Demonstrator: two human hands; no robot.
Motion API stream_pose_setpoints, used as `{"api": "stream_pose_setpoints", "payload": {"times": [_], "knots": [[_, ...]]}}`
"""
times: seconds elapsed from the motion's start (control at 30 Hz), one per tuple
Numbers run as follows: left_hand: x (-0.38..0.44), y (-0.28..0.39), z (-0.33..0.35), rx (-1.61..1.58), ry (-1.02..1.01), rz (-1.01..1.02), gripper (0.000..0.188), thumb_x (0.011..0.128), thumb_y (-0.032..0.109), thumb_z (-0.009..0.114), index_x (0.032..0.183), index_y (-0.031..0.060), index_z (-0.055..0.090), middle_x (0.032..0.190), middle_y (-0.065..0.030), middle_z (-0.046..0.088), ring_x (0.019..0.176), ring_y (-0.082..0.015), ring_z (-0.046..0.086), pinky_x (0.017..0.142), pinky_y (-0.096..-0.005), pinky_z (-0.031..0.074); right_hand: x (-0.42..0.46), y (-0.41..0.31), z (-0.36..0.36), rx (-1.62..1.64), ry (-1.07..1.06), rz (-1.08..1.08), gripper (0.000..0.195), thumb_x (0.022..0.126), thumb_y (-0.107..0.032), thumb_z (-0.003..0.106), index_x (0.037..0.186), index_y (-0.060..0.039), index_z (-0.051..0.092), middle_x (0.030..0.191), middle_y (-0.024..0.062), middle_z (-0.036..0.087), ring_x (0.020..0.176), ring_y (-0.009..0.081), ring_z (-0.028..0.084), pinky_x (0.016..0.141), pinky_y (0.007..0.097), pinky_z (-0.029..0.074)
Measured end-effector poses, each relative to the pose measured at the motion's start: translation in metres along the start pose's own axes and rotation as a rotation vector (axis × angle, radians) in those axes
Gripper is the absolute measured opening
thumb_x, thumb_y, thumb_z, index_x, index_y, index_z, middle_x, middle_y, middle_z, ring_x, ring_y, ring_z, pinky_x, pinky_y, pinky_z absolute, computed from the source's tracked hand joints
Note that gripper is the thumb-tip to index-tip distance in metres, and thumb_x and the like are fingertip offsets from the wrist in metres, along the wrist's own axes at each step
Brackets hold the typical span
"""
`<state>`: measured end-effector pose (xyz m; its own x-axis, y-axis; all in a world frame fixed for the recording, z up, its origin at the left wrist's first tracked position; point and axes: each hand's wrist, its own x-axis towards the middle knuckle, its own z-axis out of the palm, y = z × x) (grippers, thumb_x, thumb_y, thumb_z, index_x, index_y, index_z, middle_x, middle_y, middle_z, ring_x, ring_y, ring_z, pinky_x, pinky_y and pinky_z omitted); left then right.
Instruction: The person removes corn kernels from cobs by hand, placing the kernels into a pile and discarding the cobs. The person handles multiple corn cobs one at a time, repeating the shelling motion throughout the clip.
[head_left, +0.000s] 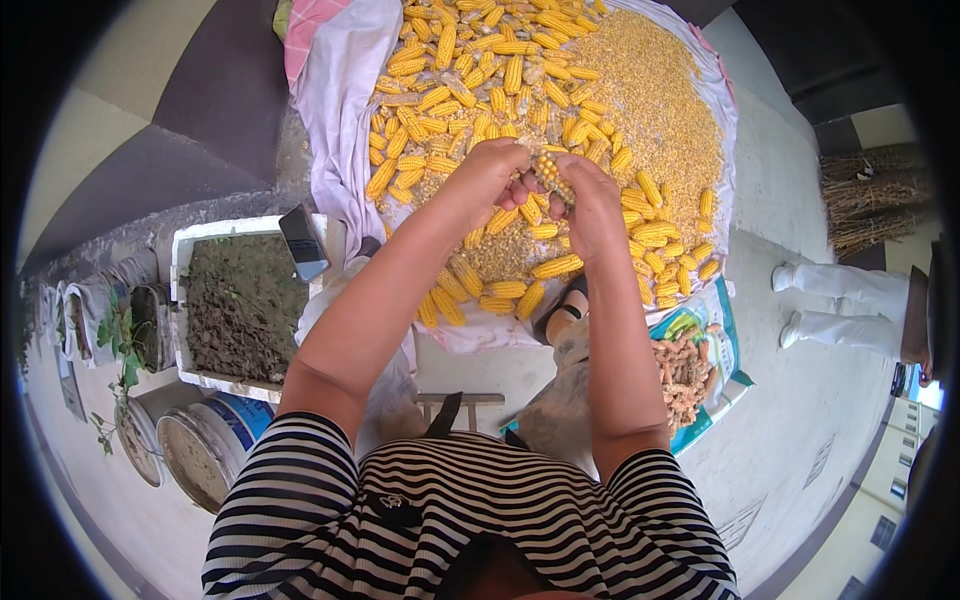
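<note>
Between my two hands is a partly shelled corn cob (553, 178), with kernels still on its face and pale husk remains at its upper end. My left hand (501, 174) pinches that upper end. My right hand (589, 196) is closed around the cob's lower right side. Below and around my hands, yellow ears of corn (445, 46) lie heaped on a pale cloth (341, 97). A spread of loose kernels (649, 82) covers the cloth's right part, and more kernels lie under my hands.
At left, a white foam box (180, 300) holds soil, with a smartphone (304, 241) on its rim; buckets (196, 457) stand below it. Bare cobs (684, 375) lie on a teal-and-white sack (724, 360) at right. A person in white trousers (847, 315) stands farther right.
</note>
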<state>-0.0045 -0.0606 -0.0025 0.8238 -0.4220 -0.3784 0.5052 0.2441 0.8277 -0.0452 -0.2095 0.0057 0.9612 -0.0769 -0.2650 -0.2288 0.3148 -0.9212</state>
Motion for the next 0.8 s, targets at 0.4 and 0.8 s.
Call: {"api": "stream_pose_setpoints", "payload": {"times": [0.4,0.8], "knots": [[0.009,-0.013,-0.005,-0.064,0.043,-0.042,0.015,0.082,0.018,0.055,0.082,0.0040,0.053,0.069,-0.0071,0.054,0.047,-0.0103,0.047,0.037,-0.0232,0.032,-0.003,0.003,0.002,-0.255,0.022,-0.109,0.027,0.089,-0.022,0.059,0.102,0.0017,0.063,0.070,0.0001,0.055,0.051,0.0071,0.047,0.047,0.0215,0.038],[0.007,-0.009,0.001,0.015,0.022,-0.063,0.009,0.077,0.009,0.057,0.081,0.0022,0.052,0.067,-0.0081,0.056,0.049,-0.0099,0.050,0.037,-0.0218,0.034,-0.003,0.006,0.000,-0.347,0.039,-0.109,0.028,0.091,-0.023,0.056,0.103,0.0015,0.063,0.070,0.0004,0.056,0.052,0.0065,0.048,0.047,0.0213,0.039]]}}
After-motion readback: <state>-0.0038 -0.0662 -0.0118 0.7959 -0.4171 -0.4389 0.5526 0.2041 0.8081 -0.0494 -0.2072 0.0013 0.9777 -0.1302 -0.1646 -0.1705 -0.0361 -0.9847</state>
